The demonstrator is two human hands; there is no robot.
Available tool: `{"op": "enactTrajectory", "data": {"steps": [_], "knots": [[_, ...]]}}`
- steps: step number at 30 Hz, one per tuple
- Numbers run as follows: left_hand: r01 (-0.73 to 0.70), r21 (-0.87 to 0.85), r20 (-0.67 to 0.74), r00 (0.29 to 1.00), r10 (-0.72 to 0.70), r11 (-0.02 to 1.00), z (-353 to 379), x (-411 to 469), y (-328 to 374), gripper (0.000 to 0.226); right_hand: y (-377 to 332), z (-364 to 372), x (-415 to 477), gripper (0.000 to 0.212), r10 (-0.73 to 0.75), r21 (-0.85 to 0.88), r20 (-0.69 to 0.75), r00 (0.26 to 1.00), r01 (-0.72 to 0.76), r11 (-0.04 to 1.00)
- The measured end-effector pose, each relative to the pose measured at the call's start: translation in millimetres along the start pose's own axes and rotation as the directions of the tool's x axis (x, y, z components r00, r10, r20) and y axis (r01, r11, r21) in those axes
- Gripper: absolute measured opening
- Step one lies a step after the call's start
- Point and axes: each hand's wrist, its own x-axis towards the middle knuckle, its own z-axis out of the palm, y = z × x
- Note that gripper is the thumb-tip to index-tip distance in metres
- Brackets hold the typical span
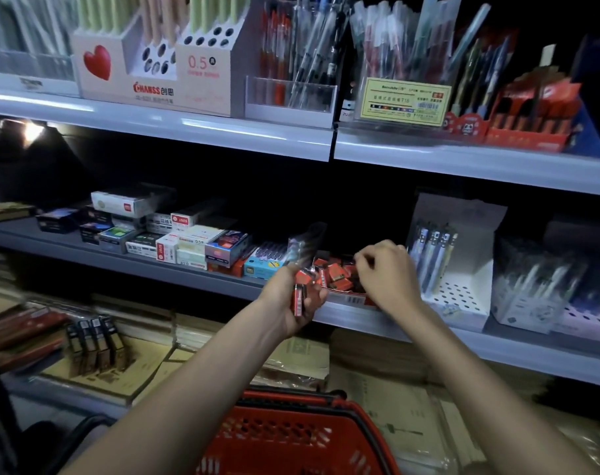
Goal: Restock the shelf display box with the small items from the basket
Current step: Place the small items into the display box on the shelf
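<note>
My left hand [296, 303] is closed around several small red packets [300, 296] and a clear plastic bag [305, 246] that sticks up from the fist. It hovers at the front edge of the middle shelf. Just to its right sits the red display box [348, 298], holding several small red packets [338, 272]. My right hand [387, 272] reaches into that box from above with fingers pinched together; whether it holds a packet is hidden. The red basket [291, 437] sits low in front of me, under my forearms.
Small stationery boxes [188, 241] crowd the middle shelf left of the display box. A white pen stand [459, 289] stands right of it. Pen holders line the upper shelf [223, 132]. Stacked notebooks [96, 351] fill the lower shelf.
</note>
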Motion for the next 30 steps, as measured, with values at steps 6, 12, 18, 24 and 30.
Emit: {"op": "enactTrajectory", "data": {"steps": [6, 12, 18, 24, 30], "knots": [[-0.047, 0.013, 0.072, 0.996, 0.046, 0.999, 11.5, 1.8, -6.3, 0.041, -38.2, -37.4, -29.9, 0.018, -0.110, 0.561, 0.268, 0.957, -0.062, 0.826], [-0.093, 0.129, 0.099, 0.992, 0.080, 0.987, 17.7, 0.4, -14.5, 0.042, -38.6, -39.5, -29.7, 0.032, -0.128, 0.707, 0.396, 0.909, -0.212, 0.675], [-0.027, 0.087, 0.062, 0.998, 0.022, 0.996, 4.7, 5.4, -16.6, 0.043, -17.0, -41.6, -10.5, 0.021, 0.169, 0.694, 0.206, 0.964, -0.266, 0.669], [0.000, -0.003, 0.005, 1.000, 0.000, 1.000, -2.4, 10.1, -5.6, 0.042, 11.9, -3.4, 34.6, 0.021, 0.099, 0.107, 0.169, 0.981, -0.118, 0.987], [0.003, -0.050, -0.001, 1.000, -0.003, 0.999, -0.4, 8.7, -3.1, 0.055, 13.3, 13.4, 38.7, 0.024, 0.018, 0.105, 0.222, 0.975, -0.043, 0.994]]}}
